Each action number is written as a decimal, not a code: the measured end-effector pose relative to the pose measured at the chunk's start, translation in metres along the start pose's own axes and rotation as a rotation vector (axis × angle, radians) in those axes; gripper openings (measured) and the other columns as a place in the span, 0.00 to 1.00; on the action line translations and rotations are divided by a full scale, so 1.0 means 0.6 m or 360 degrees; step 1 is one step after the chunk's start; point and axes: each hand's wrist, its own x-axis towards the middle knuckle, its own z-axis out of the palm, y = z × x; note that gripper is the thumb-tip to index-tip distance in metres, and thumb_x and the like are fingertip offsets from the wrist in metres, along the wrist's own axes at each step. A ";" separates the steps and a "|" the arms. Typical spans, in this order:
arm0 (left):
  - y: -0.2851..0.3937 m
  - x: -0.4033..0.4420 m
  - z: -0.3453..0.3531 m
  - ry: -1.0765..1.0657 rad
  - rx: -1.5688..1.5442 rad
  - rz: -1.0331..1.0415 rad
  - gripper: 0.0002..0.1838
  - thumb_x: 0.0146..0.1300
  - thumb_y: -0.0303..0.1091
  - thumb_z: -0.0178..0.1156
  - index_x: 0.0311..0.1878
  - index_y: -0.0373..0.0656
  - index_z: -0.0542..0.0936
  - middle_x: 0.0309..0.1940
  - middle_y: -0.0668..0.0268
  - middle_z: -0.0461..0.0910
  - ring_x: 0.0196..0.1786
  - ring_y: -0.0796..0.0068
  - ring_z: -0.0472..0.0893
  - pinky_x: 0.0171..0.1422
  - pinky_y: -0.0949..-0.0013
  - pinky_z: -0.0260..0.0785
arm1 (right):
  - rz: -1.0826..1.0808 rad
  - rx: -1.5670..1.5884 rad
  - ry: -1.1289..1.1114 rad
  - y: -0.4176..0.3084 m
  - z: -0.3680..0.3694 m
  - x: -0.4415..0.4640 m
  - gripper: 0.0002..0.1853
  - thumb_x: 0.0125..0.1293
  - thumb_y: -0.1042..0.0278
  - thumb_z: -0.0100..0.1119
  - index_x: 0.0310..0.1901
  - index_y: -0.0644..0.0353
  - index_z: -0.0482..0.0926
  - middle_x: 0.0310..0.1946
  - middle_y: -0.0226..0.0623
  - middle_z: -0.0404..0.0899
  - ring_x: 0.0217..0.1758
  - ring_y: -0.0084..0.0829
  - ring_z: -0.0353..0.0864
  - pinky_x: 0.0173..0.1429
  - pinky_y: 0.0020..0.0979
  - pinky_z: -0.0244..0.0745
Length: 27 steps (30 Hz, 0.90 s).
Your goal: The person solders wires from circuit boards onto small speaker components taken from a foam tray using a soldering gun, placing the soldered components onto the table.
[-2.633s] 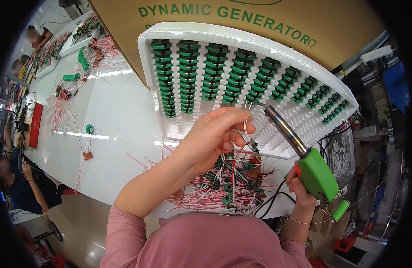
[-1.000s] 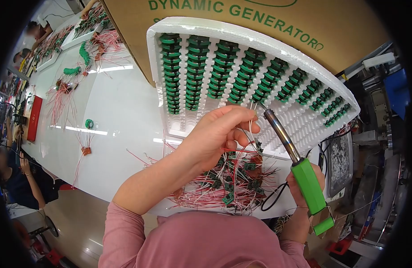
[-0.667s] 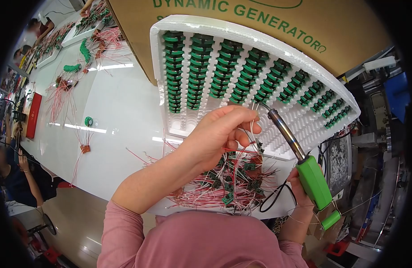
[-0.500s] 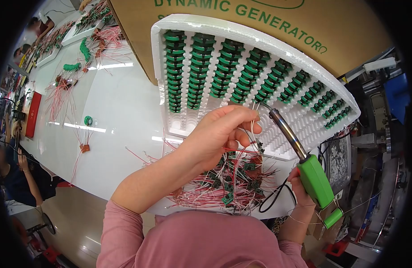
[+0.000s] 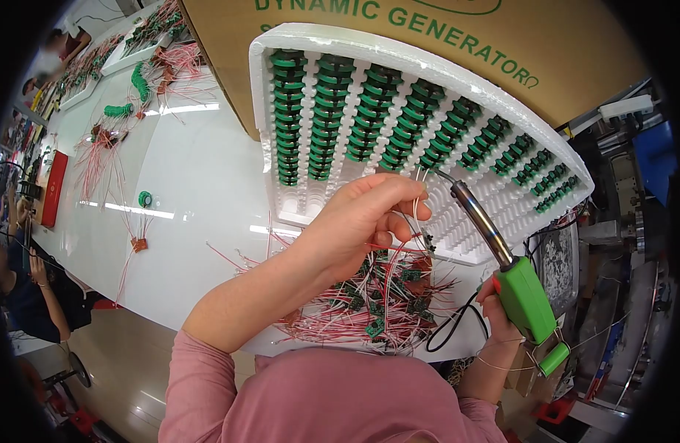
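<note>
My left hand [image 5: 362, 214] is closed in a pinch on thin white and red wires [image 5: 417, 210], just below the foam tray. In my right hand [image 5: 495, 308] is a green soldering iron [image 5: 526, 299], its bent tip close to the upper ends of the wires; whether they touch I cannot tell. The white foam tray [image 5: 428, 63] leans upright with rows of green ring-shaped coils [image 5: 288, 118] in its slots. Under my left hand lies a tangled heap of small green circuit boards [image 5: 377, 326] with red and white leads.
Behind the tray stands a large cardboard box [image 5: 458, 37]. On the white table [image 5: 192, 170] lie a loose green ring [image 5: 145, 198], more wired boards [image 5: 104, 136] and a red box [image 5: 55, 188]. A black cord [image 5: 458, 319] loops near my right hand. Other people sit at the left.
My right hand and the soldering iron have shifted slightly to the right, drawing the tip a little away from the wires. My left hand stays almost still.
</note>
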 end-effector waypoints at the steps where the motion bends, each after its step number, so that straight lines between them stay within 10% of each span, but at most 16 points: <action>1: 0.000 0.000 0.000 -0.0001 0.0003 0.0005 0.10 0.58 0.40 0.55 0.33 0.43 0.75 0.27 0.69 0.76 0.20 0.88 0.68 0.21 0.84 0.54 | 0.0009 0.0014 0.0008 0.003 -0.002 -0.001 0.10 0.50 0.81 0.55 0.34 0.70 0.67 0.26 0.43 0.74 0.24 0.32 0.77 0.25 0.32 0.75; 9: 0.000 -0.001 0.001 -0.0005 0.0007 0.0016 0.09 0.58 0.39 0.55 0.33 0.43 0.75 0.27 0.70 0.76 0.20 0.88 0.68 0.21 0.84 0.54 | -0.0324 -0.1242 0.0113 0.002 0.001 -0.005 0.15 0.36 0.81 0.63 0.30 0.65 0.71 0.24 0.33 0.76 0.23 0.24 0.76 0.27 0.23 0.73; 17: -0.007 -0.005 0.002 0.0054 0.0091 0.0167 0.09 0.59 0.37 0.56 0.36 0.42 0.76 0.27 0.68 0.78 0.19 0.89 0.68 0.21 0.85 0.55 | -0.0012 0.0018 0.0204 -0.001 0.015 -0.005 0.16 0.37 0.81 0.63 0.31 0.66 0.71 0.25 0.33 0.76 0.22 0.24 0.77 0.26 0.23 0.74; 22: -0.010 -0.011 0.008 0.0106 0.0221 0.0378 0.10 0.60 0.34 0.56 0.41 0.38 0.76 0.28 0.66 0.78 0.20 0.88 0.70 0.22 0.85 0.58 | -0.0178 -0.1006 0.0120 0.023 -0.019 -0.019 0.20 0.36 0.82 0.65 0.35 0.69 0.70 0.24 0.35 0.76 0.22 0.26 0.77 0.25 0.26 0.75; 27: -0.022 -0.009 0.012 0.0223 0.0507 0.0633 0.10 0.60 0.32 0.55 0.42 0.36 0.76 0.30 0.64 0.79 0.22 0.87 0.71 0.25 0.84 0.63 | -0.0204 -0.0737 0.0256 0.019 -0.004 -0.022 0.18 0.32 0.78 0.67 0.31 0.61 0.75 0.26 0.31 0.76 0.24 0.27 0.77 0.28 0.24 0.73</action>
